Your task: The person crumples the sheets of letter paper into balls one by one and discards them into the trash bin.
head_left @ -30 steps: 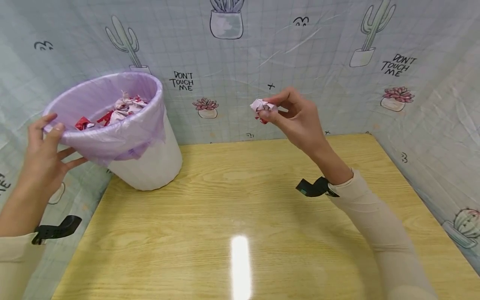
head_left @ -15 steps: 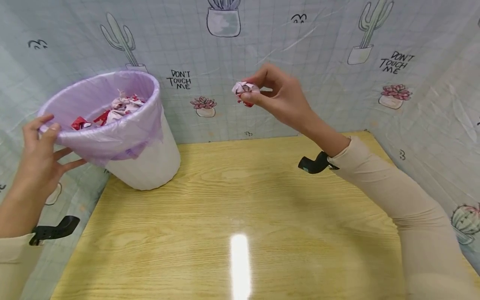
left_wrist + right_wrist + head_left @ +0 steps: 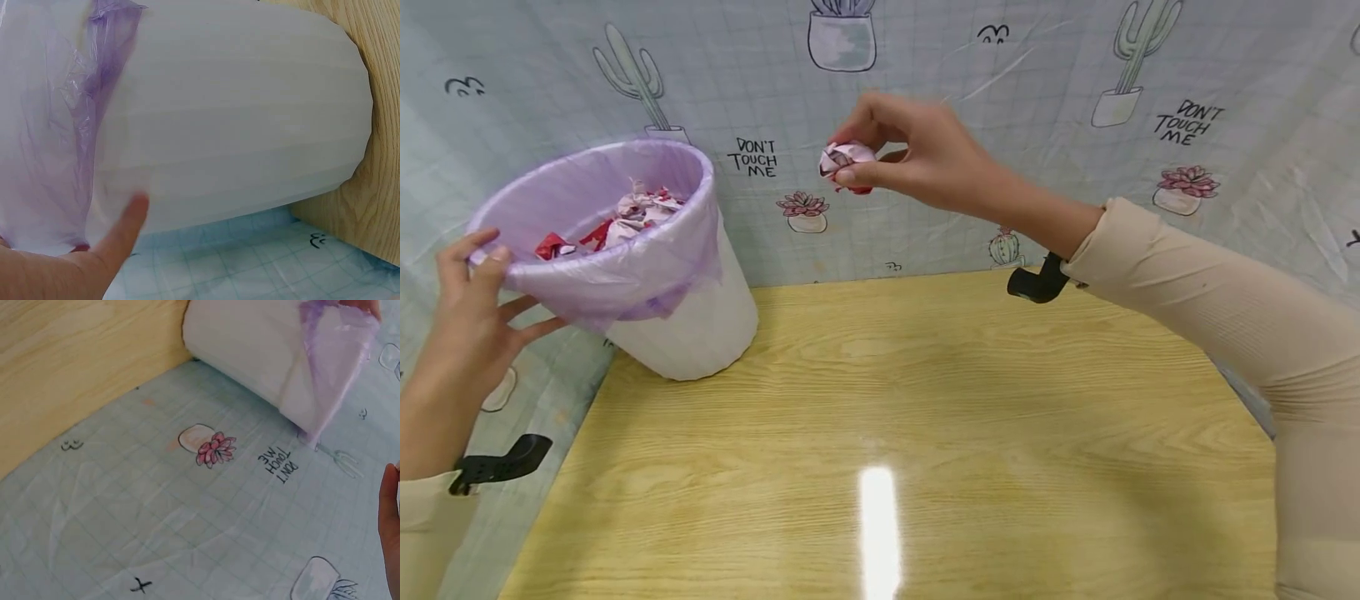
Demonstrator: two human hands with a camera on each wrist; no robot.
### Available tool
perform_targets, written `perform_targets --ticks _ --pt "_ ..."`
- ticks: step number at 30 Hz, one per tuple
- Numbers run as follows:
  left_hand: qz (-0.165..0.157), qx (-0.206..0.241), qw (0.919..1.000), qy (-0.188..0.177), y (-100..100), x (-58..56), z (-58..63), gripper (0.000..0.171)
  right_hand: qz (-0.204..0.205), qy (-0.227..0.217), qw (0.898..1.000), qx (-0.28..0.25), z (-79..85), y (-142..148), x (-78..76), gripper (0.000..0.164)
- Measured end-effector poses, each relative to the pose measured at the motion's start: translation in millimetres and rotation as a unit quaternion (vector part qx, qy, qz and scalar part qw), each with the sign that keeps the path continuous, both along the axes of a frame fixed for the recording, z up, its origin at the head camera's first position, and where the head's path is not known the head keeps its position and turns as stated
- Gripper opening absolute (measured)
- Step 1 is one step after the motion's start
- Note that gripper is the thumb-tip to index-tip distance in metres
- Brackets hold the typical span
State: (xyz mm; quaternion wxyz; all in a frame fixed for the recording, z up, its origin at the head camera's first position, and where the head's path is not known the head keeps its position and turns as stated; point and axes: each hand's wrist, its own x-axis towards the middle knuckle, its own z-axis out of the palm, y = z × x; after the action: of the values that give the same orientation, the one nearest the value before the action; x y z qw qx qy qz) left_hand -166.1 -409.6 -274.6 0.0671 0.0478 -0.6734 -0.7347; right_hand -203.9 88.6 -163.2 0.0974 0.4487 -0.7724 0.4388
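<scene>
At the back left stands a white trash can (image 3: 700, 333), tilted toward my left side and lined with a purple plastic bag (image 3: 647, 279). Crumpled red and whitish paper scraps (image 3: 640, 212) lie inside it. My left hand (image 3: 471, 304) grips the bag-covered rim, thumb and index finger over the edge and the other fingers under it; in the left wrist view one finger (image 3: 128, 225) points along the can's side. In the air right of the can, my right hand (image 3: 917, 154) pinches a crumpled ball of white and red paper (image 3: 850, 158) between thumb and fingers.
A yellow wood-grain table (image 3: 865, 375) spreads below both hands, with a bright light reflection near its front. Behind and beside it hangs a pale grid-patterned cloth (image 3: 925, 50) printed with cacti and lettering.
My right hand has moved left and upward with the paper ball, nearer to the trash can. My left hand keeps its grip on the rim; the view has shifted slightly.
</scene>
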Motion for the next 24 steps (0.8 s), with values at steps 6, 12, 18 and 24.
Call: perform_targets --ticks 6,12,18,24 --pt "-0.004 0.033 0.9994 0.012 -4 0.8 -2.0 0.054 -0.013 0.019 0.999 0.049 25.2 -17 -3.5 0.031" --pt "0.012 0.01 0.9999 0.001 -7 4.0 -2.5 0.055 -0.019 0.043 0.994 0.103 47.0 -40 -4.4 0.035" --pt "0.003 0.0 1.0 0.0 -14 6.8 -3.1 0.054 -0.009 0.071 0.986 0.151 65.3 -68 -8.1 0.038" --pt "-0.022 -0.034 0.9992 0.004 -28 0.7 -4.1 0.05 -0.033 0.022 0.976 0.214 85.7 -93 -11.9 0.04"
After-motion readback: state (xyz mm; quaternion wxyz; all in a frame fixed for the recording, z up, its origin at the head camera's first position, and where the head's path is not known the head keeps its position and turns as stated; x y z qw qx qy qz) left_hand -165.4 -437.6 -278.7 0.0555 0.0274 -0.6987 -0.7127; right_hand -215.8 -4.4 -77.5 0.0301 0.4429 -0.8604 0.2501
